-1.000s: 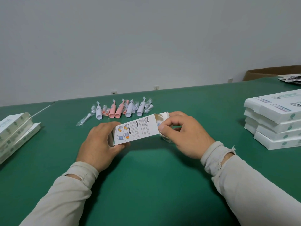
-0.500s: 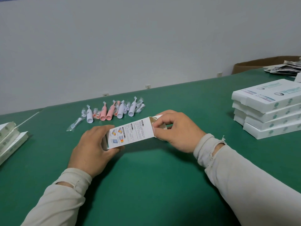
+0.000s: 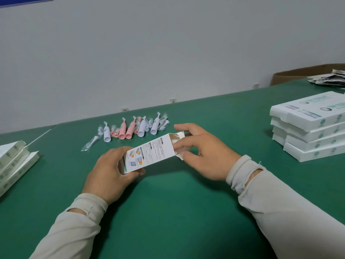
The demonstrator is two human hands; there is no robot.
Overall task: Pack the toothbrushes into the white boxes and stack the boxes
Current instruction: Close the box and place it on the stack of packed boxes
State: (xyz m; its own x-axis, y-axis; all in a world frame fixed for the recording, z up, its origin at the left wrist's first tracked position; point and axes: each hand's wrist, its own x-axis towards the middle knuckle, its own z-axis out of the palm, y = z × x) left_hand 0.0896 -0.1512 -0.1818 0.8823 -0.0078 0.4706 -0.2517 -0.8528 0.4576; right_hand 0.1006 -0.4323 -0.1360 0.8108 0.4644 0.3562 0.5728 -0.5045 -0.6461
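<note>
Right hand (image 3: 207,152) has spread the white box (image 3: 149,153) flaps open.

1. White box (image 3: 151,153) lay tilted, right end open, flaps out.
2. Pink and white toothbrushes (image 3: 130,128) lay in a row at its 12 o'clock.
3. Stacked boxes (image 3: 309,135) sat at 3 o'clock.
</note>
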